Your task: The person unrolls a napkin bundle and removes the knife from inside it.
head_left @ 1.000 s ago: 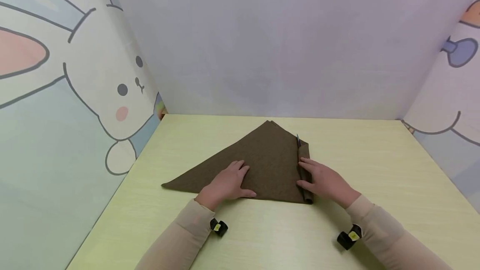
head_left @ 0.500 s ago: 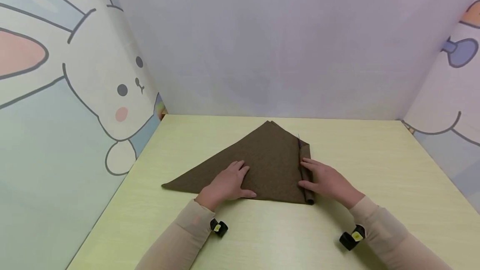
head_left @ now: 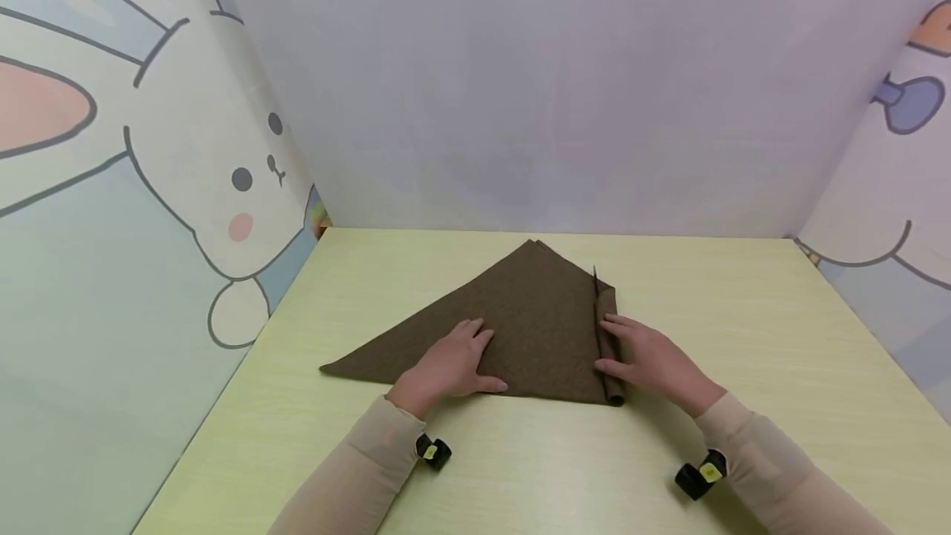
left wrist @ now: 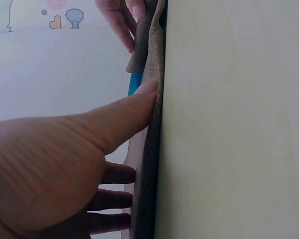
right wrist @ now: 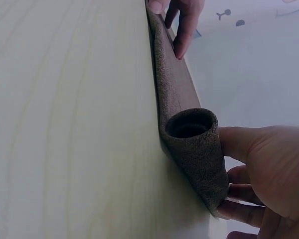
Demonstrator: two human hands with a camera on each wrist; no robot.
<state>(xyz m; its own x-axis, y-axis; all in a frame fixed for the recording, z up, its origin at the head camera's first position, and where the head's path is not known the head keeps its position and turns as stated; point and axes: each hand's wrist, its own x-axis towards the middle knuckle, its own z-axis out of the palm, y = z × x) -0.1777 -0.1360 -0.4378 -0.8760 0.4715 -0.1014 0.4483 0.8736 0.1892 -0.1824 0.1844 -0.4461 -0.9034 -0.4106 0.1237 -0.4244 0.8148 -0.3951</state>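
Note:
A brown cloth (head_left: 546, 312), folded into a triangle, lies on the table with its right end wound into a narrow roll (head_left: 609, 345). My left hand (head_left: 449, 362) rests with spread fingers on the cloth near its front edge; in the left wrist view its thumb (left wrist: 132, 112) presses at that edge. Over the roll lies my right hand (head_left: 654, 362), thumb and fingertips touching it. The right wrist view shows the hollow end of the roll (right wrist: 189, 124) beside the right fingers (right wrist: 244, 211). A thin dark sliver (head_left: 595, 281) sticks up at the roll's far end.
A pale wood-grain table (head_left: 520, 477) carries the cloth. Behind it stands a plain greyish wall (head_left: 520, 89), with cartoon-printed panels on both sides, a white rabbit (head_left: 201, 122) on the left one. Each wrist wears a small black camera (head_left: 434, 452).
My right hand and the roll under it have shifted slightly to the right. The left hand has stayed in place on the cloth.

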